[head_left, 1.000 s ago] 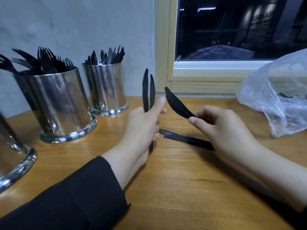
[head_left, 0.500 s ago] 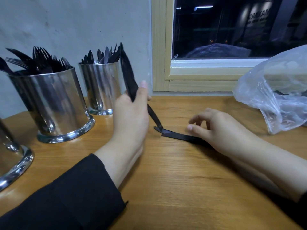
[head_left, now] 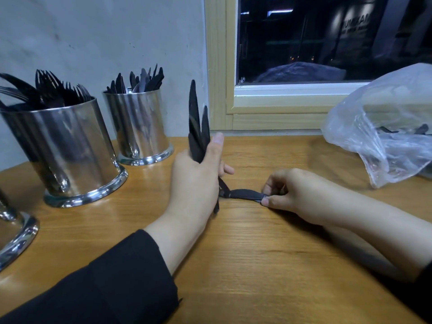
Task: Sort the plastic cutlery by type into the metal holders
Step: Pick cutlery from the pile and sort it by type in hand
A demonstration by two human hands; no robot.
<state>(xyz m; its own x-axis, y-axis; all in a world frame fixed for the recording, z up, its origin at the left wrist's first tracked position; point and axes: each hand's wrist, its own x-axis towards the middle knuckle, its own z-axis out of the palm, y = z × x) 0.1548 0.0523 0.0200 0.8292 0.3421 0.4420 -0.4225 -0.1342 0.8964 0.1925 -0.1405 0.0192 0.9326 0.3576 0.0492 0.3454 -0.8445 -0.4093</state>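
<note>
The upright black plastic knives (head_left: 198, 127) are sitting at table centre, the left hand (head_left: 198, 181) curling around them. At three o'clock, the right hand (head_left: 297, 195) is pinching a flat black knife (head_left: 245, 194) on the wooden table (head_left: 257, 265). Shiny metal holders (head_left: 67, 150) are standing at ten o'clock.

Wooden counter (head_left: 268, 265), head view. Left hand (head_left: 196, 183), centre: grip closed round a bunch of black plastic knives (head_left: 198, 127), blades upright toward 12 o'clock. Right hand (head_left: 297, 195), at 3 o'clock of the left: fingers pinched one black knife (head_left: 243, 194) lying flat on the counter. Fork holder (head_left: 67, 150), metal, at 9 o'clock. Knife holder (head_left: 140, 127), metal, at 11 o'clock. Third holder (head_left: 14, 235), partly cut off, at 8 o'clock. Clear plastic bag (head_left: 383, 127), at 2 o'clock, below the window (head_left: 327, 43).
</note>
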